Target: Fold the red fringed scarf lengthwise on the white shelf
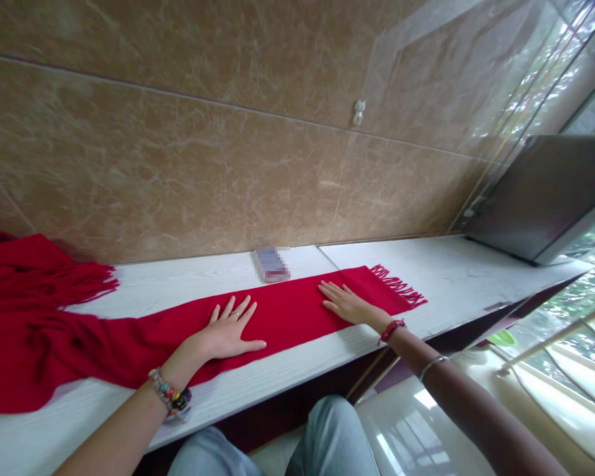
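A long red scarf (292, 311) lies along the white tabletop, its fringed end to the right. Toward the left its cloth is rumpled and bunched. My left hand (227, 332) rests on the scarf with fingers spread, a ring on one finger and a beaded bracelet at the wrist. Nearer the fringe, my right hand (350, 305) lies flat on the cloth, fingers stretched out. Neither hand grasps the fabric.
Behind the scarf a blurred-out flat rectangular object (272, 264) lies by the tiled wall (203, 165). A heap of red fringed cloth (24, 271) sits at the far left. A grey box-like appliance (540, 198) stands at the table's right end. My knees (334, 436) are below the front edge.
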Tool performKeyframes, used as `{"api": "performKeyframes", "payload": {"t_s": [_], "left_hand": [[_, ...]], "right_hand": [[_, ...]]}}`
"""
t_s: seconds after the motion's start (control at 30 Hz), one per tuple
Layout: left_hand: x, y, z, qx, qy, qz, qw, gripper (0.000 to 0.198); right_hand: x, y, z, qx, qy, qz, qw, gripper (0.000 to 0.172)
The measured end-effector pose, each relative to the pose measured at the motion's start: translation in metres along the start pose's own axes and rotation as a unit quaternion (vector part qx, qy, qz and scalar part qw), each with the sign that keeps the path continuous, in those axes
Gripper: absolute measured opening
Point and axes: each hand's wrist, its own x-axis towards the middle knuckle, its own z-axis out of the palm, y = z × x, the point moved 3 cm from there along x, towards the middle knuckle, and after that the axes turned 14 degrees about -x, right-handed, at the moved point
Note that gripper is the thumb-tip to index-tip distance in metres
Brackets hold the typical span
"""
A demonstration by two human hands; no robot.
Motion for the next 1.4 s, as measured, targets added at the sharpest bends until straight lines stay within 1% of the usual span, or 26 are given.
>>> {"api": "performKeyframes", "payload": {"t_s": [0.07,0.1,0.17,0.23,0.3,0.37,0.43,0.47,0.53,0.6,0.67,0.73,0.77,0.83,0.87,0.93,1.0,1.07,1.13,1.2,1.3,1.33,1.4], "left_hand": [[-0.001,0.001,-0.001,0.000,0.003,-0.001,1.000,0.100],[-0.001,0.001,-0.001,0.000,0.003,-0.003,1.000,0.100],[-0.001,0.001,-0.001,0.000,0.002,-0.002,1.000,0.100],[0.000,0.000,-0.001,0.001,0.003,-0.001,1.000,0.100],[0.000,-0.002,0.000,0.000,0.009,-0.003,1.000,0.100],[0.000,-0.002,0.000,-0.004,0.014,-0.008,1.000,0.100],[-0.001,-0.002,-0.001,-0.010,0.012,-0.011,1.000,0.099],[-0.002,-0.002,-0.001,-0.013,0.008,-0.011,1.000,0.099],[-0.003,-0.001,-0.002,-0.016,-0.002,-0.014,1.000,0.099],[-0.003,-0.002,-0.002,-0.017,-0.007,-0.016,1.000,0.100],[-0.003,-0.002,-0.002,-0.019,-0.007,-0.015,1.000,0.101],[-0.002,-0.003,-0.002,-0.020,-0.002,-0.010,1.000,0.101],[-0.002,-0.003,-0.002,-0.020,0.000,-0.008,1.000,0.101],[-0.003,-0.002,-0.002,-0.021,0.000,-0.005,1.000,0.102],[-0.003,-0.001,-0.002,-0.021,-0.003,-0.005,1.000,0.102],[-0.003,0.000,-0.002,-0.022,-0.008,-0.007,1.000,0.102],[-0.004,0.002,-0.003,-0.021,-0.014,-0.012,1.000,0.101],[-0.004,0.002,-0.003,-0.020,-0.018,-0.015,1.000,0.099],[-0.005,0.001,-0.003,-0.021,-0.021,-0.009,1.000,0.096],[-0.005,-0.001,-0.003,-0.025,-0.022,0.002,0.999,0.092],[0.000,-0.008,-0.006,-0.035,-0.018,0.011,0.999,0.079],[0.003,-0.010,-0.009,-0.037,-0.008,0.015,0.999,0.073],[0.015,-0.015,-0.017,-0.039,0.034,0.038,0.998,0.062]], "right_hand": [[-0.014,0.030,0.007,-0.033,-0.010,0.029,0.999,0.038],[-0.017,0.040,0.008,-0.037,-0.008,0.049,0.998,0.039],[-0.015,0.047,0.007,-0.029,0.009,0.081,0.996,0.043],[0.000,0.036,0.004,-0.013,0.030,0.083,0.996,0.047],[0.022,0.016,0.005,0.001,0.040,0.059,0.997,0.049],[0.041,0.000,0.010,0.009,0.035,0.036,0.999,0.049],[0.050,-0.003,0.019,0.002,0.022,0.019,1.000,0.046],[0.051,0.002,0.023,-0.008,0.016,0.011,1.000,0.043],[0.045,0.022,0.031,-0.029,-0.003,0.017,0.999,0.039],[0.033,0.052,0.037,-0.035,-0.046,0.068,0.996,0.038],[0.021,0.078,0.039,-0.033,-0.087,0.122,0.988,0.037],[0.014,0.092,0.035,-0.032,-0.099,0.148,0.984,0.037],[0.012,0.093,0.032,-0.032,-0.094,0.153,0.983,0.037],[0.013,0.081,0.023,-0.029,-0.077,0.159,0.984,0.039],[0.014,0.068,0.016,-0.018,-0.060,0.154,0.986,0.040],[0.016,0.031,-0.001,0.027,-0.014,0.118,0.993,0.045],[0.015,-0.015,-0.022,0.088,0.025,0.030,0.995,0.052],[0.010,-0.059,-0.041,0.116,0.038,-0.066,0.990,0.057],[0.004,-0.089,-0.057,0.131,0.051,-0.120,0.983,0.053],[0.001,-0.103,-0.065,0.132,0.075,-0.131,0.980,0.044],[0.000,-0.108,-0.070,0.094,0.128,-0.133,0.978,0.032],[0.000,-0.109,-0.071,0.075,0.143,-0.145,0.976,0.029],[0.001,-0.111,-0.072,0.031,0.166,-0.178,0.969,0.024]]}}
